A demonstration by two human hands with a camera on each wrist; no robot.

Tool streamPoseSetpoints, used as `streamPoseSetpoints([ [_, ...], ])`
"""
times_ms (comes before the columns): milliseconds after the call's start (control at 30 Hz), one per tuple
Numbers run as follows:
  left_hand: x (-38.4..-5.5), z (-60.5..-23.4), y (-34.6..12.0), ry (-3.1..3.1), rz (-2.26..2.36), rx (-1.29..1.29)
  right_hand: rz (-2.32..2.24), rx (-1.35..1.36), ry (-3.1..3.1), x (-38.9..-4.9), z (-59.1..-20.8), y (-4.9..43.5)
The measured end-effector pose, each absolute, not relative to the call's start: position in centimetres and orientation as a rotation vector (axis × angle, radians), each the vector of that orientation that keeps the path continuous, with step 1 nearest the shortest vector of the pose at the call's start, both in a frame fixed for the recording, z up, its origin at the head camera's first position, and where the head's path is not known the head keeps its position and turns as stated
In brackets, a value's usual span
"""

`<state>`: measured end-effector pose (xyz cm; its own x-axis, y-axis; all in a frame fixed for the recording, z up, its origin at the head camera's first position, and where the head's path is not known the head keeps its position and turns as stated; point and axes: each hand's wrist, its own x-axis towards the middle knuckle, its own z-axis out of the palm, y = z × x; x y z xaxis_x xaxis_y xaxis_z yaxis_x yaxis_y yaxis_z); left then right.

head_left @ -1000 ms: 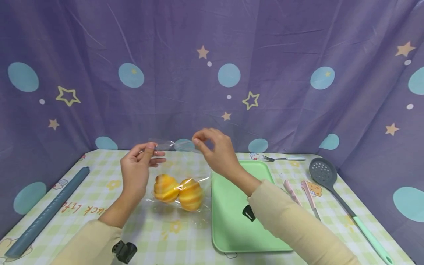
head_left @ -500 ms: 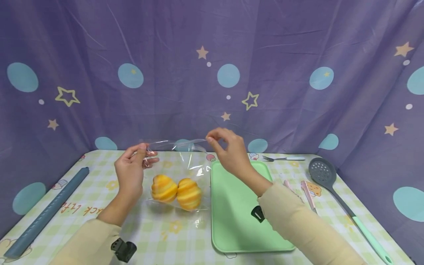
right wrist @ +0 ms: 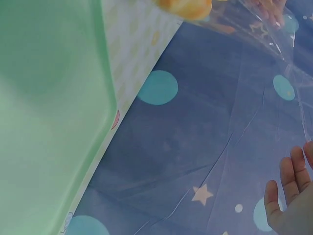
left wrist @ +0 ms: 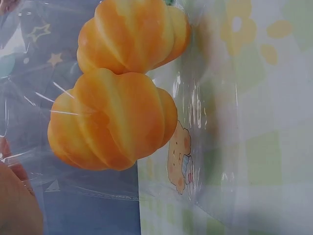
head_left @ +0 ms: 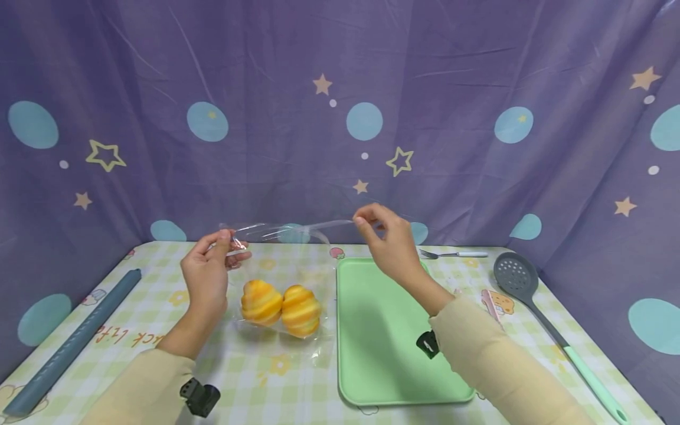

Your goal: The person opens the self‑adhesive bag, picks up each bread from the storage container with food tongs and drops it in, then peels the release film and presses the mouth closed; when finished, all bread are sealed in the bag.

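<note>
Right hand (head_left: 390, 243) sits farther right now; it and left hand (head_left: 207, 271) pinch top of clear bag (head_left: 287, 265) (thin film), two buns (head_left: 289, 310) inside, beside left edge of green tray (head_left: 379, 336). Probably best: anchor left, pull gently.

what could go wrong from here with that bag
The bag could tear or slip free: the right hand has just a fingertip grip on its stretched upper edge.

If that gives suddenly, the rolls low in the bag may get jolted, as only the left hand would be holding it.

The right sleeve partly hides a pink handle in the head view, so it might brush it.
</note>
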<state>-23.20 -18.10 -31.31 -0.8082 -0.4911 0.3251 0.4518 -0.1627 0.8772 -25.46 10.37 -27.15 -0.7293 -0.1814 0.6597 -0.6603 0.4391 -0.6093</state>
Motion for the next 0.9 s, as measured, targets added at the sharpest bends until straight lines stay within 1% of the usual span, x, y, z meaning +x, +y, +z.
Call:
streamPoseSetpoints([
  [900, -23.9, -31.8, -18.5, -1.434, -2.037, 0.044, 1.310, 0.488, -2.170, -25.8, -27.9, 15.3],
])
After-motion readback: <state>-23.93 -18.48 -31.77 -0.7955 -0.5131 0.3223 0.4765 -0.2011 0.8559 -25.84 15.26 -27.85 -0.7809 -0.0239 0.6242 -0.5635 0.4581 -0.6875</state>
